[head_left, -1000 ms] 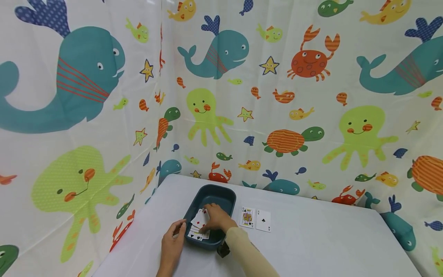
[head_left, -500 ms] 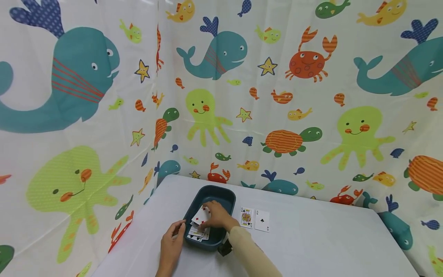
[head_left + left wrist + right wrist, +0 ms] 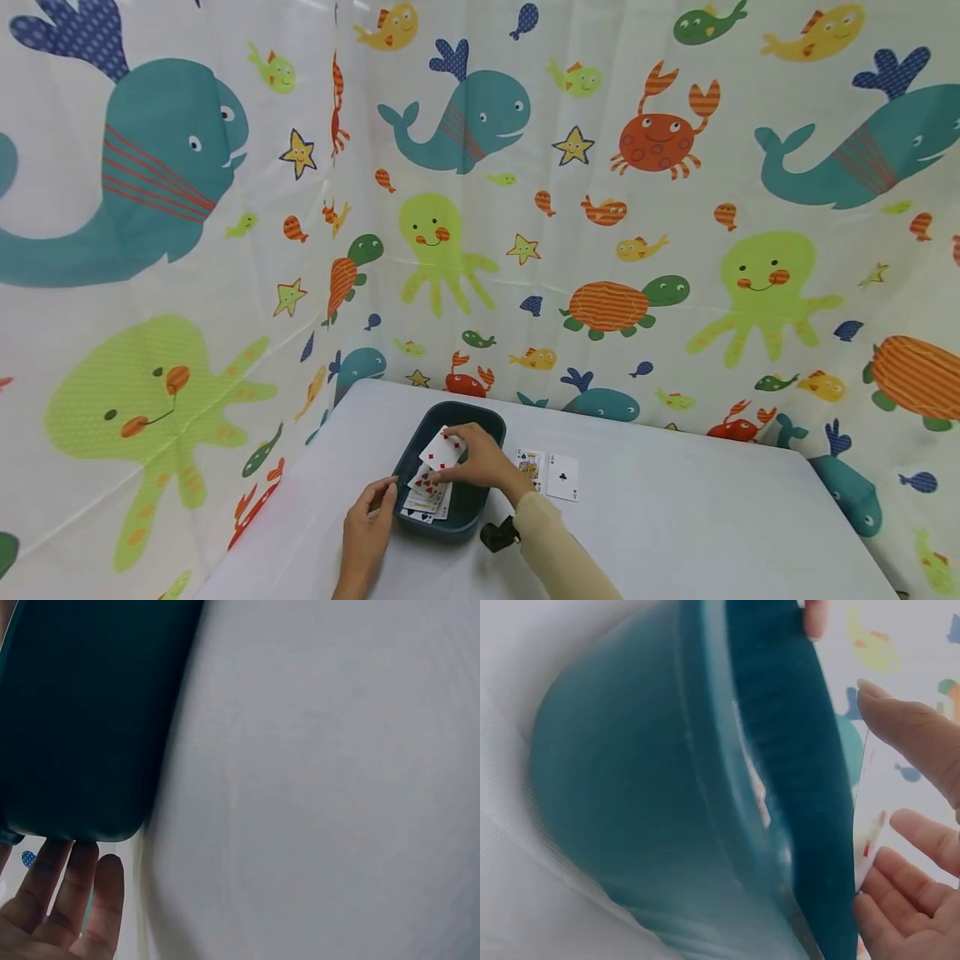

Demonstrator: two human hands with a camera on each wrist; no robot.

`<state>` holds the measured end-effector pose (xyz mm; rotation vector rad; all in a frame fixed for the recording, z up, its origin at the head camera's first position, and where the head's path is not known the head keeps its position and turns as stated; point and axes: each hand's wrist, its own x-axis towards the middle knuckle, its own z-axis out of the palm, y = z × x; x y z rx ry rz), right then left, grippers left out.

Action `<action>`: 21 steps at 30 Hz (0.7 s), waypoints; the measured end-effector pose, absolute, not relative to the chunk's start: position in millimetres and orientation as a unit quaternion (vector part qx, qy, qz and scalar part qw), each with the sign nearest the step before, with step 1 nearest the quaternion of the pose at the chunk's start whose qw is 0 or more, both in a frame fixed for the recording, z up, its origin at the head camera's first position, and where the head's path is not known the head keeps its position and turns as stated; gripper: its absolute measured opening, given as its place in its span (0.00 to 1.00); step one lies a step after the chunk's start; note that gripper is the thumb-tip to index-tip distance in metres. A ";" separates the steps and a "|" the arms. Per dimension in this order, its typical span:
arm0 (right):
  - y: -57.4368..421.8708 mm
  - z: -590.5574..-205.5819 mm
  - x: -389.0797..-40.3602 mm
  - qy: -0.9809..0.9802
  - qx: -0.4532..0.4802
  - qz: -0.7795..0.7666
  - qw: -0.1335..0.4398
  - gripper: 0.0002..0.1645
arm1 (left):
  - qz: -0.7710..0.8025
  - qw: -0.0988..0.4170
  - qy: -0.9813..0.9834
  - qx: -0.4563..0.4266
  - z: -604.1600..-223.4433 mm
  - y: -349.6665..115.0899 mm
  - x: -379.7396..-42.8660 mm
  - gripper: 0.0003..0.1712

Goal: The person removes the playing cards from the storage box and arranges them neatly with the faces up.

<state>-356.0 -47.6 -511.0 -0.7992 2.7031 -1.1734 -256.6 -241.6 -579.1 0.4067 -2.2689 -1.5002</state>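
Observation:
My right hand (image 3: 483, 458) pinches a playing card with red diamonds (image 3: 441, 450) by its edge, above a dark teal bin (image 3: 487, 417). In the right wrist view the card (image 3: 866, 817) is seen almost edge-on by the fingers. Lower in the bin lies a loose pile of cards (image 3: 418, 505), with a red-pipped card (image 3: 422, 482) on top, partly covered. My left hand (image 3: 366, 533) rests its fingertips against the bin's left rim. The left wrist view shows several fairly straight fingers (image 3: 105, 900) at the outer wall (image 3: 82, 735).
Right of the bin, a face card (image 3: 530, 463) and an ace of clubs (image 3: 562, 477) lie face up side by side on the white table (image 3: 675, 517). A curtain printed with sea animals (image 3: 480, 250) hangs along the back and left.
My right hand has drawn the diamond card up off the pile, exposing the red-pipped card under it. The left hand stays at the rim. The head view has shifted slightly.

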 end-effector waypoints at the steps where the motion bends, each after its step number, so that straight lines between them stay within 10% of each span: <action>1: -45.7 -510.1 -355.0 0.881 -0.260 -0.392 0.044 0.44 | -0.535 0.195 -0.809 0.145 -578.9 -241.8 -256.1 0.19; 21: -5.4 -498.2 -342.9 0.851 -0.228 -0.471 0.035 0.48 | -0.531 0.188 -0.814 0.143 -579.5 -243.1 -256.1 0.22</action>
